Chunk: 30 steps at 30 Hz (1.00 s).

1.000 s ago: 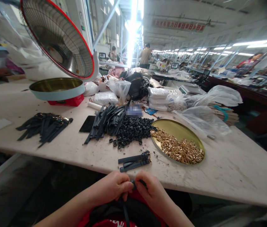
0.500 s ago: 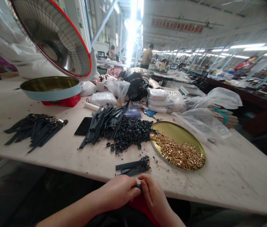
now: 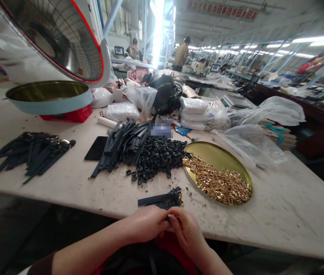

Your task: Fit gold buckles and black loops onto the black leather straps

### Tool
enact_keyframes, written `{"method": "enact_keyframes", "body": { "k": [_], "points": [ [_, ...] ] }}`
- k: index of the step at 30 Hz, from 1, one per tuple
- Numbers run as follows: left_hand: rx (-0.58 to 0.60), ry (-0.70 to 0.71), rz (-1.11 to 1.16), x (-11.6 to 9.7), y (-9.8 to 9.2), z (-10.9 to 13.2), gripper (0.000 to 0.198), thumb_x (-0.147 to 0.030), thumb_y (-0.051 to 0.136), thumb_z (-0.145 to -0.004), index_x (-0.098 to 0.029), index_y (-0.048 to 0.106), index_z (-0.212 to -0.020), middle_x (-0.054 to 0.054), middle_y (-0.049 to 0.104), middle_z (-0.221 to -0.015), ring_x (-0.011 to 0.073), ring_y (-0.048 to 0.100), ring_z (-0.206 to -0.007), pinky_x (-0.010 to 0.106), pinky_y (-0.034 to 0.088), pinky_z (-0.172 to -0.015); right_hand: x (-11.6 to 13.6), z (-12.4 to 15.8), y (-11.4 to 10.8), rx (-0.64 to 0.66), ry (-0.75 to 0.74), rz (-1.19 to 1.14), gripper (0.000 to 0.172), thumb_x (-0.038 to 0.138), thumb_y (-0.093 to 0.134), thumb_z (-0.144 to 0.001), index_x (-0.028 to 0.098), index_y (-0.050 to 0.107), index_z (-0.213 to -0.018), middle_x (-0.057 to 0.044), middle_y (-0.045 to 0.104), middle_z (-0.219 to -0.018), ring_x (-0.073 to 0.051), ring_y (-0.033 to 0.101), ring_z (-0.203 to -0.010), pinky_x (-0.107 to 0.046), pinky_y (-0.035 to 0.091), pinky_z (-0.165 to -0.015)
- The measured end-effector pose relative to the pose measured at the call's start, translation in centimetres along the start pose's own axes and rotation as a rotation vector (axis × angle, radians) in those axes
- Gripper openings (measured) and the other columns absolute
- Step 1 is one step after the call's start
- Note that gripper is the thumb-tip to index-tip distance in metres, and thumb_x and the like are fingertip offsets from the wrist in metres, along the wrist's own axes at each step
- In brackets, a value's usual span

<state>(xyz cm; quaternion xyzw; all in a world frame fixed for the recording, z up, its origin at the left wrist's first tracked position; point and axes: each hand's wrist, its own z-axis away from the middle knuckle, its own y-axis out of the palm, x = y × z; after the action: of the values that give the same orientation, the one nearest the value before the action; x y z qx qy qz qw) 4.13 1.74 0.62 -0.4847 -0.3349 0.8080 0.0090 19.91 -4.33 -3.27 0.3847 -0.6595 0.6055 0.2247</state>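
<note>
My left hand and my right hand meet at the table's near edge, fingers closed and tips together. Pinched between them is a small dark strap, mostly hidden by the fingers. Just beyond the hands lie several finished-looking dark straps with gold clasps. Behind those is a heap of small black loops, with a pile of loose dark strips on its left. A round gold-coloured tray on the right holds a mass of small gold metal clasps.
More clasped straps lie at the left. A fan leans over a round tin on a red box. Plastic bags, a black bag and white packets line the back. A dark flat slab sits beside the strips.
The view has shifted slightly, so the table things appear a little displaced. Both hands stay together at the strap, with the fingertips drawn closer and covering more of it.
</note>
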Motion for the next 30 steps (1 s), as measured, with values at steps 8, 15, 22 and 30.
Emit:
{"method": "enact_keyframes", "body": {
  "k": [8, 15, 22, 30],
  "points": [
    [-0.292, -0.083, -0.59, 1.7, 0.3, -3.0, 0.035, -0.027, 0.055, -0.072, -0.016, 0.052, -0.105, 0.009, 0.059, -0.1, 0.024, 0.054, -0.091, 0.031, 0.041, -0.076, -4.0, -3.1, -0.4, -0.283, 0.093, 0.374, 0.027, 0.035, 0.04, -0.085, 0.018, 0.055, -0.1, -0.011, 0.062, -0.096, -0.025, 0.055, -0.091, -0.039, 0.041, -0.08],
    [-0.225, -0.088, -0.732, 1.6, 2.0, -3.7, 0.039, -0.016, 0.048, -0.072, -0.009, 0.05, -0.11, 0.014, 0.057, -0.102, 0.025, 0.053, -0.09, 0.036, 0.043, -0.076, -5.8, -3.5, 1.8, -0.321, 0.164, 0.422, 0.039, 0.039, 0.03, -0.087, 0.014, 0.054, -0.106, -0.013, 0.06, -0.097, -0.025, 0.055, -0.092, -0.039, 0.042, -0.081],
    [-0.214, -0.177, -0.787, 0.6, 3.5, -3.8, 0.045, -0.022, 0.053, -0.071, -0.006, 0.05, -0.114, 0.014, 0.058, -0.106, 0.0246, 0.055, -0.09, 0.034, 0.047, -0.071, -7.4, -2.7, 2.9, -0.312, 0.15, 0.337, 0.047, 0.049, 0.03, -0.082, 0.014, 0.055, -0.1, -0.014, 0.059, -0.1, -0.028, 0.053, -0.097, -0.041, 0.041, -0.083],
    [-0.271, -0.056, -0.778, 2.2, 4.5, -3.8, 0.028, -0.017, 0.061, -0.062, -0.012, 0.065, -0.09, 0.011, 0.066, -0.086, 0.0244, 0.062, -0.072, 0.032, 0.048, -0.056, -7.0, -2.1, 4.3, -0.288, 0.27, 0.278, 0.062, 0.061, 0.028, -0.074, 0.011, 0.054, -0.1, -0.02, 0.06, -0.102, -0.031, 0.056, -0.096, -0.045, 0.042, -0.084]
  ]
}}
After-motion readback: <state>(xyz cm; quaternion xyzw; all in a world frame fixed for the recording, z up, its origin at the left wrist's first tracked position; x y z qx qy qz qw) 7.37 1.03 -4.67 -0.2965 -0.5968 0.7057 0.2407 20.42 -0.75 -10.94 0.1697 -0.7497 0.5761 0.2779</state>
